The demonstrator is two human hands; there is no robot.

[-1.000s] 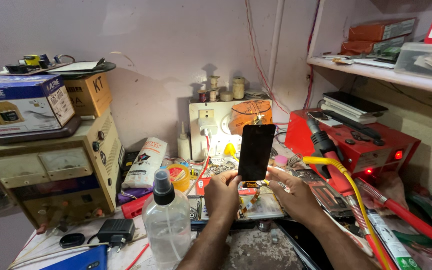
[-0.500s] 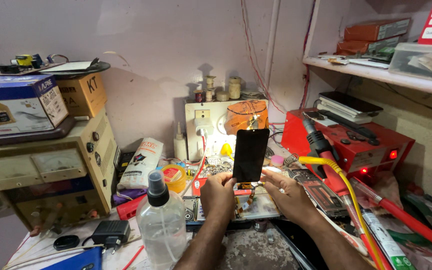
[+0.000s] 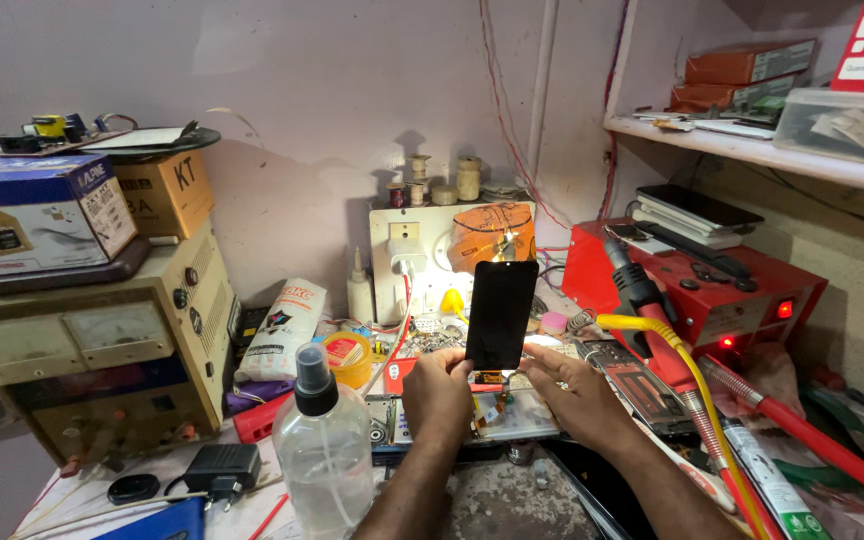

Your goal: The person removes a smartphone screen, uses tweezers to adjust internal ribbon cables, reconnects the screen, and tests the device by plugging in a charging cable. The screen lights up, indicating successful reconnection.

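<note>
Holding a black phone screen [image 3: 501, 314] upright by its lower edge, the left hand [image 3: 439, 392] pinched its near-left corner while the right hand [image 3: 579, 392] steadied the near-right side, fingers closed on the panel; the screen stood above an opened phone body [image 3: 497, 417] lying flat on the bench, just right of a clear spray bottle [image 3: 324, 452] and left of a red machine [image 3: 702, 290]. Judged step: the panel tilted up, seemingly tethered at its foot. A further move would call for a slow, even pivot, sparing that joint.
</note>
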